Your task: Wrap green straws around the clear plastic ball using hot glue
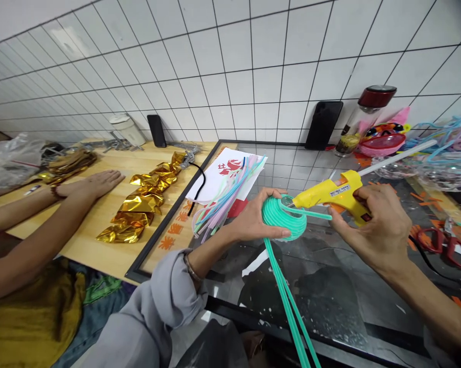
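My left hand [258, 217] is closed around a round bundle of coiled green pipe cleaners [278, 220], thumb below and fingers on top. Long loose ends of the same green strands hang down from it toward the table's front edge. In my right hand [384, 227] is a yellow hot glue gun [330, 191], with a whitish glue stick [397, 157] poking out of its back. Its nozzle meets the upper rim of the coil. One short green end sticks out to the right, reaching the fingertips of my right hand.
Pastel pipe cleaners [230, 197] lie on a printed white paper [219, 174]. Gold foil twists [133, 204] are on the wooden table beside a co-worker's hands [100, 181]. A black phone [324, 125] and a glass bottle [363, 122] stand by the wall. Red scissors [447, 245] lie right.
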Demonstrator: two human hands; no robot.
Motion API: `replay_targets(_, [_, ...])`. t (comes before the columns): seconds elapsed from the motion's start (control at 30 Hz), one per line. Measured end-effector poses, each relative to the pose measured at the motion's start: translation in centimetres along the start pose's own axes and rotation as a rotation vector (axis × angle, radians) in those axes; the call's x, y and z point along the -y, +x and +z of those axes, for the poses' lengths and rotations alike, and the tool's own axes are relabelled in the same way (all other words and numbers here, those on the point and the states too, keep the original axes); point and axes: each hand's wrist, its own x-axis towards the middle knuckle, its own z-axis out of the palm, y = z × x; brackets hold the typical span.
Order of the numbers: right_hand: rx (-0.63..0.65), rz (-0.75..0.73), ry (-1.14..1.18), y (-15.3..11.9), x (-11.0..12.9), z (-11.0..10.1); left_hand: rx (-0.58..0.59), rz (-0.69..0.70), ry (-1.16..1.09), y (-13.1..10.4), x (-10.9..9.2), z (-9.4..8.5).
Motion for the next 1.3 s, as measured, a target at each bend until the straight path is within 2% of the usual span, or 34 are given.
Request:
replay_targets(0.77, [-0.003, 0.011, -0.009, -0.16, -0.07, 0.10, 0.008, -0.099, -0.070, 0.03, -0.49, 0.03])
replay_targets(1.3, [0.050, 0.036, 0.003, 0.20, 0.09, -0.47, 0.003, -0.085, 0.012, 0.06, -0.67, -0.26])
